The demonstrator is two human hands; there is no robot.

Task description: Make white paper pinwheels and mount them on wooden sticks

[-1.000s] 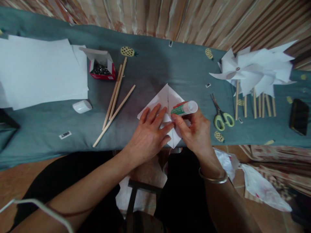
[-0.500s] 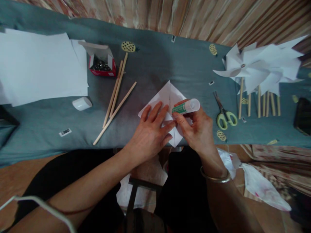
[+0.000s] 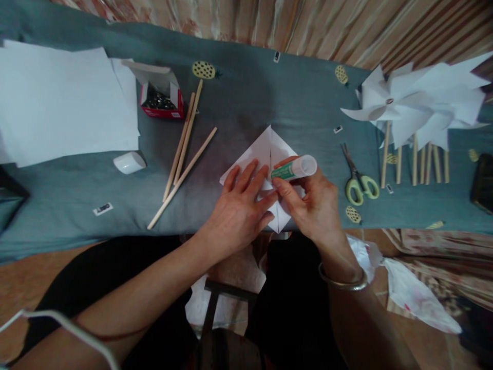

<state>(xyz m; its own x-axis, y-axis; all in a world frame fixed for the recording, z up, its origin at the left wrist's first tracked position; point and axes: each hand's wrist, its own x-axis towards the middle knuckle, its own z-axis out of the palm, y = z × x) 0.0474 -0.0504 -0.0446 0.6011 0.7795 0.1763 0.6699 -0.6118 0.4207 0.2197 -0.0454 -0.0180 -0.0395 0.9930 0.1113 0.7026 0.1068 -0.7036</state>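
A square sheet of white paper [image 3: 257,145] lies turned like a diamond near the table's front edge, with dark cut lines running in from its corners. My left hand [image 3: 241,205] rests on its left part, fingers stretched out and lying flat. In my right hand [image 3: 314,205] is a green and white glue stick [image 3: 295,168], gripped between thumb and fingers and tilted over the middle of the paper. The glue stick's working end is hidden by my fingers. The white glue cap [image 3: 130,162] lies on its side farther left.
Wooden sticks [image 3: 183,177] lie left of the paper. Beyond them are an open red box of metal pins [image 3: 162,103] and a stack of white paper [image 3: 69,103]. On the right sit green-handled scissors [image 3: 360,182] and several paper pinwheels [image 3: 416,103] on sticks. A dark phone-like object [image 3: 482,182] is at far right.
Both hands and the glue stick stay almost in place over the paper. The view has shifted very slightly; nothing was picked up or let go.
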